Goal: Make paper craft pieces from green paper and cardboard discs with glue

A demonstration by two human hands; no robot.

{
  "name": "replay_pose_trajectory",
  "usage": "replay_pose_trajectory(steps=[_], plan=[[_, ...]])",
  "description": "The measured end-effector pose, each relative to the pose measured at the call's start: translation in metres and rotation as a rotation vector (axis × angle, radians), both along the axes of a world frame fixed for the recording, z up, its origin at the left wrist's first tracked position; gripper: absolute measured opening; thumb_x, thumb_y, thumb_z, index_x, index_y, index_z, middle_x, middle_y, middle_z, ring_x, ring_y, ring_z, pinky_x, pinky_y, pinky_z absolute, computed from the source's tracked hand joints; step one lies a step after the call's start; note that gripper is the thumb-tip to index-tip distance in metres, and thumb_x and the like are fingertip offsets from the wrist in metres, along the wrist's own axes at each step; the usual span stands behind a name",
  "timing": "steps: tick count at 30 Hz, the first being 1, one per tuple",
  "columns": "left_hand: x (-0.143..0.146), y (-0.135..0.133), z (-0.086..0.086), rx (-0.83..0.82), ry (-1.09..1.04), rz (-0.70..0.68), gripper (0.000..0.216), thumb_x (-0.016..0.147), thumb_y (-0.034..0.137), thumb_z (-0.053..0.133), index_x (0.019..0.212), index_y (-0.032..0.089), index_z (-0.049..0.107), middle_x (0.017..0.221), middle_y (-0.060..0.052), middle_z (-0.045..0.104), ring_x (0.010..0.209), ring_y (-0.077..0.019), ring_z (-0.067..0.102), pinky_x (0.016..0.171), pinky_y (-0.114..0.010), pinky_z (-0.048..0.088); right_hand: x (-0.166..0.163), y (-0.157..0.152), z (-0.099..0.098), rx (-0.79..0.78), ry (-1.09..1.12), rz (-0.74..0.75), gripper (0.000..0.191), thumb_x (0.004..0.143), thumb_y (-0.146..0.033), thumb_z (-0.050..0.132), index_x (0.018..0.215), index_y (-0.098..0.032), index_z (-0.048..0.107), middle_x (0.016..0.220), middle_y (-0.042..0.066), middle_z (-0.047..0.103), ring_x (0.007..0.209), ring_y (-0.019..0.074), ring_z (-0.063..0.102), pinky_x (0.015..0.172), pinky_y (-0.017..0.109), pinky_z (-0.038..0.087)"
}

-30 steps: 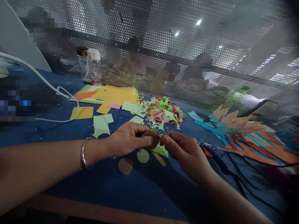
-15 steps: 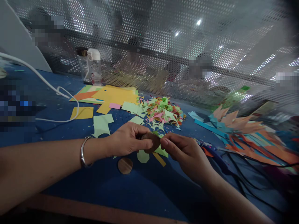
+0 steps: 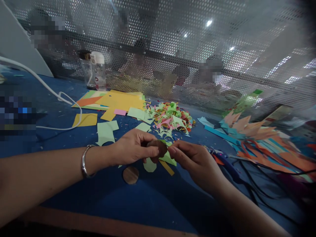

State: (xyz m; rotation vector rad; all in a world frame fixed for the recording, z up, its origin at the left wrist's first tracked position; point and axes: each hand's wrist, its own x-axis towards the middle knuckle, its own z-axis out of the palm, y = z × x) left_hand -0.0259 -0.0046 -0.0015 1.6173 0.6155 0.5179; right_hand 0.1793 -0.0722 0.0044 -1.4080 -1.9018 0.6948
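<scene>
My left hand [image 3: 134,146] pinches a round brown disc [image 3: 160,148] between thumb and fingers, above the blue tabletop. At the disc's right edge, the thumb and forefinger of my right hand [image 3: 189,158] are pressed together; anything between them is hidden. A bit of green shows behind the disc's top edge. Below lie a second brown disc [image 3: 130,175] with a wood-like face, a pale green round paper [image 3: 149,165], a green paper piece [image 3: 169,158] and a narrow yellow strip [image 3: 167,168].
Yellow paper sheets [image 3: 123,99] and a heap of coloured scraps [image 3: 174,117] lie farther back. Two bottles [image 3: 98,72] stand by the perforated screen [image 3: 168,49]. At right are blue-handled scissors [image 3: 230,168], black cords and orange and blue paper cutouts [image 3: 261,141]. A white cable [image 3: 39,77] crosses the left.
The view has shifted slightly, moving the scene a little left. Both hands stay at the disc, its face turned slightly; less of the green behind it shows.
</scene>
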Motion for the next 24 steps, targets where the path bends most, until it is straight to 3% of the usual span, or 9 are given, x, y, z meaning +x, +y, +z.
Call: replay_pose_trajectory(steps=[10,17,24], plan=[[0.0007,0.0017,-0.0024,0.035,0.006,0.015,0.017,0.082,0.029,0.064,0.081,0.013,0.071,0.067,-0.001,0.066,0.058,-0.0085,0.056,0.051,-0.017,0.043,0.0013,0.0004,0.0001,0.035,-0.008,0.015,0.044,0.094,-0.053,0.049,0.065,-0.02,0.053,0.058,-0.004,0.041,0.052,0.0103,0.035,0.049,0.024,0.032],[0.0019,0.0011,-0.0037,-0.001,-0.044,0.018,0.013,0.082,0.024,0.064,0.078,0.013,0.071,0.067,-0.001,0.067,0.058,-0.0084,0.056,0.053,-0.018,0.046,0.0009,0.0017,-0.0034,-0.038,0.051,0.017,0.046,0.094,-0.055,0.047,0.066,-0.019,0.051,0.06,-0.004,0.036,0.049,0.0089,0.028,0.043,0.023,0.025],[0.0015,0.0,-0.0025,0.024,-0.017,0.023,0.015,0.082,0.026,0.063,0.083,0.014,0.073,0.067,0.0,0.067,0.057,-0.0089,0.057,0.05,-0.017,0.044,0.0032,0.0019,-0.0054,-0.062,0.053,0.014,0.048,0.094,-0.058,0.047,0.066,-0.019,0.051,0.062,-0.003,0.037,0.051,0.0095,0.03,0.044,0.023,0.026]])
